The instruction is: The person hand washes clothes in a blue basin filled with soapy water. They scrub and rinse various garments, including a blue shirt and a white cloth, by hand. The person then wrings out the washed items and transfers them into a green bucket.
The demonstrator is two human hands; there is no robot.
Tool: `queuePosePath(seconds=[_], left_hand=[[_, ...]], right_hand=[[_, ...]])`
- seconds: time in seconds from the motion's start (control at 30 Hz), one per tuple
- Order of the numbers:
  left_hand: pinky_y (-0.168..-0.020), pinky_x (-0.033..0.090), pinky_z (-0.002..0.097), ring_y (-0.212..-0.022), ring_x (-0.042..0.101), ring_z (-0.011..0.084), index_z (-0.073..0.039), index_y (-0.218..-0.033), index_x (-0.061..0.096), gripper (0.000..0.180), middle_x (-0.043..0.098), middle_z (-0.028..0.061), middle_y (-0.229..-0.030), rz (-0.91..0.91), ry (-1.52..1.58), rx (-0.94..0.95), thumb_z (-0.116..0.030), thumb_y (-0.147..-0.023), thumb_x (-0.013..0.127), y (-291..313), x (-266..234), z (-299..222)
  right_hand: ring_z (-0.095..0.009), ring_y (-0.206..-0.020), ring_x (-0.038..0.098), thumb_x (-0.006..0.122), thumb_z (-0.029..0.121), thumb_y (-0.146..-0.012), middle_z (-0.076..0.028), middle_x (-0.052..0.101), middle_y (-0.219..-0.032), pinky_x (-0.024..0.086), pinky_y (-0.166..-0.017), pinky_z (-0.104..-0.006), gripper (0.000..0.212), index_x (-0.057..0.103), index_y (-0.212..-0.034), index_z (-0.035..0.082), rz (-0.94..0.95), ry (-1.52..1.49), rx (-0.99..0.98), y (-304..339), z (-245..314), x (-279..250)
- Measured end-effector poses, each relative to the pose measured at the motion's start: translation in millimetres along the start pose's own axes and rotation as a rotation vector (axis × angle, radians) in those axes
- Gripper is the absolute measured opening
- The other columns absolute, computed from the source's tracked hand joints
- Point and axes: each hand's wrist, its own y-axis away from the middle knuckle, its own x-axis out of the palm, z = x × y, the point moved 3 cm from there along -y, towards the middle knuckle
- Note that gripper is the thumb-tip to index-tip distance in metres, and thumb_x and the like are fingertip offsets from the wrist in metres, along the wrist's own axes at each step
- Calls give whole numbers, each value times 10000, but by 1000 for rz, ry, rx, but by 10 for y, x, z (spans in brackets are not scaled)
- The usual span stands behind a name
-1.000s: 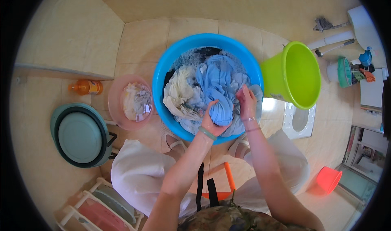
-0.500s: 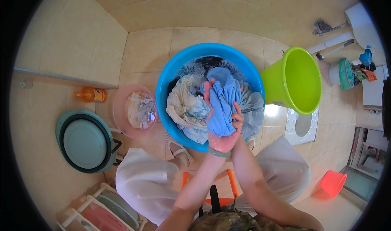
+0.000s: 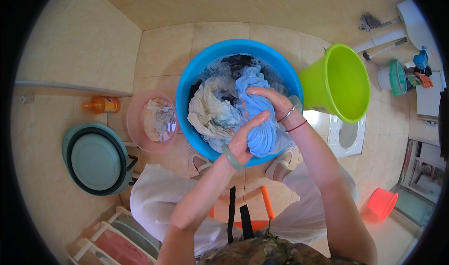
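1. Beige tiled floor (image 3: pixel 163 50) and a low tiled ledge fill our view of a washroom corner, seen from above as we sit on a low orange stool (image 3: pixel 264 204) in white trousers.
2. Directly ahead of our knees stands a big blue basin (image 3: pixel 187 87) holding soapy water and a heap of wet laundry, with a cream cloth (image 3: pixel 206 108) on its left side.
3. Our left hand (image 3: pixel 245 136) and right hand (image 3: pixel 271 101) meet over the near right part of the basin, both clamped on a light blue garment (image 3: pixel 257 111).
4. The left fingers curl tightly round the garment's lower bunch; the right fingers close over its upper part, and a twisted tail of the cloth runs up past them toward the far rim.
5. We judge this to be the scrubbing or wringing step: the garment is bunched between both fists, lifted just above the rest of the wash.
6. The next move seems to call for a firm two-handed grip kept over the basin, so that water falls back in and not on the floor.
7. Left of the basin sits a small pink bowl (image 3: pixel 135 120) with more cloth in it, an orange bottle (image 3: pixel 100 104) lying beside that, and a teal folding tub (image 3: pixel 96 158) nearer us.
8. To the right a lime green bucket (image 3: pixel 336 82) tilts on its side, and a small red bucket (image 3: pixel 381 203) stands well apart.
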Motion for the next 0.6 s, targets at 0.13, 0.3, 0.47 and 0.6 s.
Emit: queuePosePath(seconds=[0.13, 0.3, 0.47, 0.6], left_hand=[[-791, 537, 315, -916, 650, 171, -35, -1229, 524, 458, 639, 75, -1047, -58, -189, -36, -301, -884, 664, -39, -11, -65], [-788, 521, 302, -911, 638, 145, -13, -1212, 558, 463, 645, 58, -1052, -163, -468, -13, -285, -860, 689, -185, -25, -111], [-788, 486, 301, -903, 623, 146, 5, -1101, 636, 405, 665, 68, -1007, -218, -783, 201, -289, -833, 707, -358, -218, -84], [-812, 476, 332, -898, 624, 185, 28, -1048, 650, 439, 679, 86, -966, -341, -991, 162, -317, -789, 732, -423, -325, -46]], right_hand=[[-185, -802, 646, 733, 215, -803, -84, 648, -956, 549, -702, -327, 396, 589, -1126, 37, 0, 129, -92, 79, 174, 214], [-158, -849, 629, 735, 179, -790, -69, 648, -969, 528, -755, -308, 397, 594, -1131, 30, -68, 361, -209, 39, 281, 203], [-184, -972, 615, 740, 201, -692, -86, 641, -1116, 496, -861, -293, 510, 618, -1145, 1, -196, 711, -305, -107, 243, 219], [-208, -930, 622, 727, 208, -674, -126, 660, -1046, 488, -862, -311, 555, 593, -1161, -20, -343, 929, -364, -240, 89, 100]])
